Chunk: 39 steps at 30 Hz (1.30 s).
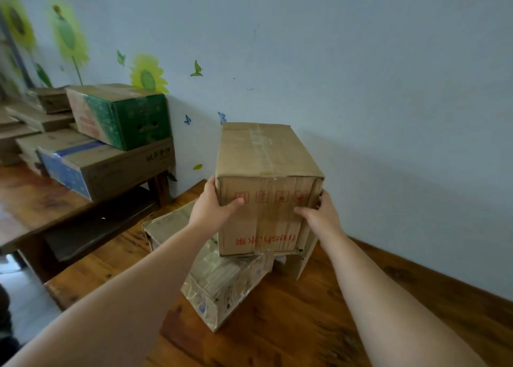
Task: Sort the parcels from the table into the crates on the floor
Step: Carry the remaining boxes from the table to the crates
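— Where is the parcel?

— The brown cardboard box [266, 155], with red "fresh" print upside down on its front, is between the two hands. It is above the wooden table [305, 325] and near the pale wall [361, 75]. Its long side points toward the wall.

— How do the hands hold it?

— The left hand [213, 208] grips the left front edge, with the thumb flat on the front face and the fingers round the side. The right hand [322, 214] does the same on the right front edge. Both arms are stretched out.

— Does the box rest on something?

— Its bottom edge is over a taped parcel [222, 283], which lies on the table, turned at an angle. Whether the two touch, I cannot tell. Just beside it, at the right, stands a piece of carton [302, 261], partly hidden behind the box.

— Is there room around?

— At the right, bare wood goes up to the wall. At the left, the table edge is close to the taped parcel's corner. After it comes a strip of floor [27, 297], then a second table [33, 202] with stacked cartons. A green box [130, 116] is on top, and a blue-printed box [63, 169] is at that table's edge.
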Motion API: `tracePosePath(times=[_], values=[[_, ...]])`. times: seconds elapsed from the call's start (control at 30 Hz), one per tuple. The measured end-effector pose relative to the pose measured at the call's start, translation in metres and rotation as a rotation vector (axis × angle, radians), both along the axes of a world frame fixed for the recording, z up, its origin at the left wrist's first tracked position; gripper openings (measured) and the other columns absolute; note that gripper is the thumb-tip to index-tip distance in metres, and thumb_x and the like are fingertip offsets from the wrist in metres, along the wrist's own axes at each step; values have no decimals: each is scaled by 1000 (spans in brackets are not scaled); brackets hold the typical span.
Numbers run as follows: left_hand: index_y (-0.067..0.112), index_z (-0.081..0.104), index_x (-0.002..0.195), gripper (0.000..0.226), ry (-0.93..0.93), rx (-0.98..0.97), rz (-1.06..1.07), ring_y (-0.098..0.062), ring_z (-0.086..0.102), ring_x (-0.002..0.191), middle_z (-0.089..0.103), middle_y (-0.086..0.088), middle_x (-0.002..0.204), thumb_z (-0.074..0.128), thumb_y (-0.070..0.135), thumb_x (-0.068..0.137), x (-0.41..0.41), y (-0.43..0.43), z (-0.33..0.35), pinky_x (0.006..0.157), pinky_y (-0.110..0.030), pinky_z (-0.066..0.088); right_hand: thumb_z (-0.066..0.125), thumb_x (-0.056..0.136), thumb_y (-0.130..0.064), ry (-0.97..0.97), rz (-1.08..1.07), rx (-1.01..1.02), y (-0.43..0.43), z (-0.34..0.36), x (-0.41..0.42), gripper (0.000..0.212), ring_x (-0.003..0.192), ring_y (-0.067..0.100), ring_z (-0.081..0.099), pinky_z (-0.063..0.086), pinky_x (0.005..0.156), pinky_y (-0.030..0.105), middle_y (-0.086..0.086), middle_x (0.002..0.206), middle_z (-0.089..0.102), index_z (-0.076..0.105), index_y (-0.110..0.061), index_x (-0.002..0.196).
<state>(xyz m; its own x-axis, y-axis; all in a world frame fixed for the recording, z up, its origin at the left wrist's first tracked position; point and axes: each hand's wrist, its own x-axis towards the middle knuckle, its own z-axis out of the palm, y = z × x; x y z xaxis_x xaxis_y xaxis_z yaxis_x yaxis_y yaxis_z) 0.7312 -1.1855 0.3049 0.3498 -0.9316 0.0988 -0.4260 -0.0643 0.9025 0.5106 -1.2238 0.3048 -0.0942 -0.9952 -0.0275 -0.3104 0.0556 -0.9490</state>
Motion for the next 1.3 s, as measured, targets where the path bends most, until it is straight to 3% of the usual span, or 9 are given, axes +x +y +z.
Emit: tracePosePath(times=[0.2,0.43,0.67,0.8,0.87,0.93,1.03,1.2,1.3], values=[[33,21,146,82,125,24,-73,-22,52,119,54,4,131,70,39,80,4,2,3,89,-40,47,70,80,-4,-111,11,9,-2,-6,2,85,128,31,45,41,104,53,8,140,46,21,-22,147],[48,19,142,71,274,-45,-239,-18,53,112,53,8,126,62,42,86,21,30,20,78,-40,50,70,81,-3,-200,43,-68,29,7,11,87,129,28,44,40,104,54,6,141,45,18,-25,147],[42,31,138,67,285,-57,-316,-13,51,109,54,11,119,68,31,83,34,79,27,79,-28,45,73,82,-19,-166,0,-212,105,36,14,83,107,8,49,46,80,27,-23,109,48,22,-38,144],[51,46,107,36,307,-24,-380,-9,56,95,56,20,104,68,37,82,44,117,38,60,-22,42,74,81,-23,-136,-103,-277,160,53,15,80,108,12,52,48,85,33,-10,127,50,26,-36,144],[55,40,121,48,356,16,-456,-6,55,93,55,22,105,66,43,83,46,135,43,68,-30,46,75,80,-27,-130,-166,-275,188,56,14,79,109,15,54,49,90,39,-5,129,51,28,-32,143],[51,29,138,68,416,33,-489,-10,57,97,58,16,109,66,47,81,44,149,46,79,-39,47,76,79,-28,-141,-234,-272,217,58,12,74,105,14,56,50,83,34,-4,124,55,35,-24,141],[41,31,142,71,441,6,-479,-8,57,92,58,14,108,65,51,80,36,165,57,67,-29,47,74,80,-26,-169,-256,-292,254,66,4,67,103,14,61,52,79,32,-8,115,59,41,-25,138],[22,59,110,40,518,82,-555,-13,65,85,70,5,90,60,52,83,10,194,67,62,-28,47,71,83,-31,-181,-174,-262,305,88,-19,62,88,7,69,53,73,32,-9,111,63,33,-50,129],[19,63,105,37,489,72,-622,-19,65,92,70,-1,95,62,49,83,-3,203,70,82,-35,50,68,85,-29,-165,-245,-259,324,92,-35,63,92,11,67,51,73,33,-7,110,64,33,-41,137]])
